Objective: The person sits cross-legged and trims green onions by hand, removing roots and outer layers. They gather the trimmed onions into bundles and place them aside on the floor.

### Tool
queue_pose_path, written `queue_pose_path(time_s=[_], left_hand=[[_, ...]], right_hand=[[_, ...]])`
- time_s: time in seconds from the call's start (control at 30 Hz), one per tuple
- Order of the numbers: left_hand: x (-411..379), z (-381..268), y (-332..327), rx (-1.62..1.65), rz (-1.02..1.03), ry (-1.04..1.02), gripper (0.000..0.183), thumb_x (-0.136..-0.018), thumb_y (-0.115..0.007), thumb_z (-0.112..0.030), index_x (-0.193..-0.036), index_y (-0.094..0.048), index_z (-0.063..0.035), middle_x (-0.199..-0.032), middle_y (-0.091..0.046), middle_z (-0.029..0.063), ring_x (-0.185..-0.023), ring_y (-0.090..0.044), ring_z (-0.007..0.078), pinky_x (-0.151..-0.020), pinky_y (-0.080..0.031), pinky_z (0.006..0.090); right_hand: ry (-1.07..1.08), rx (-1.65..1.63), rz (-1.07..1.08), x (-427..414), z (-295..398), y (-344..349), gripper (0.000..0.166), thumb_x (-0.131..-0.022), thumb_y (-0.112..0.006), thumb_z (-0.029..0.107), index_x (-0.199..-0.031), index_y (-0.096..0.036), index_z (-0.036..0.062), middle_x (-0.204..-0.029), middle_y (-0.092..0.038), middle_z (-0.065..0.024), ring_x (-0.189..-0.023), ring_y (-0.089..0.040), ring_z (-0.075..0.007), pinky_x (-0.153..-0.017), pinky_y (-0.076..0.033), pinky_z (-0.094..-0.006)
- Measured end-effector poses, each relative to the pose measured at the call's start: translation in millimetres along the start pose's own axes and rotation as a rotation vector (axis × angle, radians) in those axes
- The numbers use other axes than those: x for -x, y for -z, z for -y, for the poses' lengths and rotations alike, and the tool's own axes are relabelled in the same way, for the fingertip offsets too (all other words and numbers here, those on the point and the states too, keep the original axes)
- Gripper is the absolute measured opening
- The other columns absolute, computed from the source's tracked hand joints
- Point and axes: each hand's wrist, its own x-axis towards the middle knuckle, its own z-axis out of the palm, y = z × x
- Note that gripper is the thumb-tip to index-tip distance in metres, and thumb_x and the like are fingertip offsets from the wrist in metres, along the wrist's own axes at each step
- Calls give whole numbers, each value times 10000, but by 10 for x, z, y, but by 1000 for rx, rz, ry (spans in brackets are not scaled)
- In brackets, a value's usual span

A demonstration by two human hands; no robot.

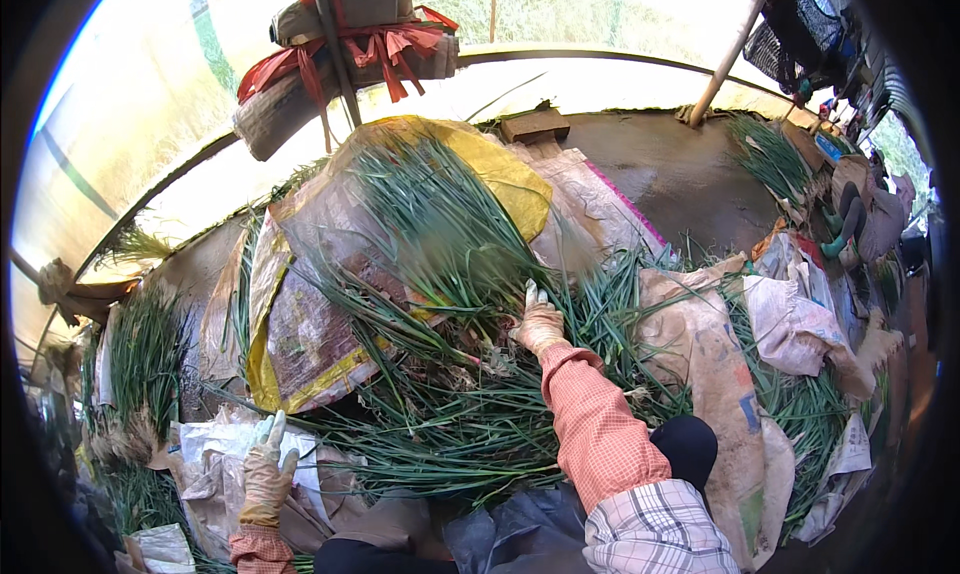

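Observation:
Green onions lie in a large bunch on a yellow-edged woven plastic sack before me, leaves pointing away. My right hand, in a soiled glove, reaches to the root end of this bunch and touches it; whether its fingers grip any stalks cannot be told. More loose green onions lie crosswise in a heap nearer my knees. My left hand, gloved too, is at the lower left with its fingers apart and nothing in it, over crumpled sacks.
Upright green onions stand at the left. A brick sits behind the sack. Dirty sacks cover more onions at the right. A metal pole and rolled sheets are at the top. A person's boots show far right.

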Motion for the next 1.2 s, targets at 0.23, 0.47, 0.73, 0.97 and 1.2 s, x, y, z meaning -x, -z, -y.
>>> queue_pose_path(time_s=[0.23, 0.47, 0.73, 0.97, 1.2], left_hand=[[-583, -536, -84, 169, 78, -88, 627, -815, -668, -144, -1398, -446, -79, -1317, -523, 200, -1230, -478, 370, -1048, -373, 409], [-696, -831, -256, 313, 51, -134, 586, -871, -646, -131, -1411, -426, -69, -1355, -501, 175, -1249, -481, 317, -1057, -361, 369], [-494, -630, -579, 643, 36, -157, 555, -875, -629, -83, -1396, -439, -50, -1401, -482, 146, -1285, -465, 255, -1086, -330, 338], [-441, -561, -881, 1228, 34, 228, 498, -932, -545, -30, -1416, -437, -75, -1160, -622, 44, -1028, -560, 105, -883, -457, 237], [-631, -824, -807, 1626, -24, 174, 415, -955, -547, -119, -1345, -475, 4, -1037, -692, 165, -854, -697, 214, -617, -502, 217]], right_hand=[[239, -1211, 220, -280, -23, 996, 334, -826, -656, 250, -1095, -616, 56, -1025, -657, -205, -883, -640, -365, -810, -501, -401], [723, -290, 158, 617, 868, 713, 878, -810, -718, 285, -1474, -209, 23, -1352, -466, -271, -1194, -517, -387, -978, -432, -377], [461, -657, 221, 815, 371, 623, 451, -887, -672, 192, -1290, -550, 30, -1114, -661, -103, -961, -611, -166, -849, -483, -275], [561, -467, 49, 1096, 831, 375, 336, -892, -665, 221, -1182, -611, 59, -1011, -694, -115, -898, -661, -209, -796, -513, -314], [442, -251, 202, 978, 1253, -42, 441, -869, -616, 444, -1052, -600, 43, -954, -662, -220, -920, -632, -390, -805, -476, -467]])
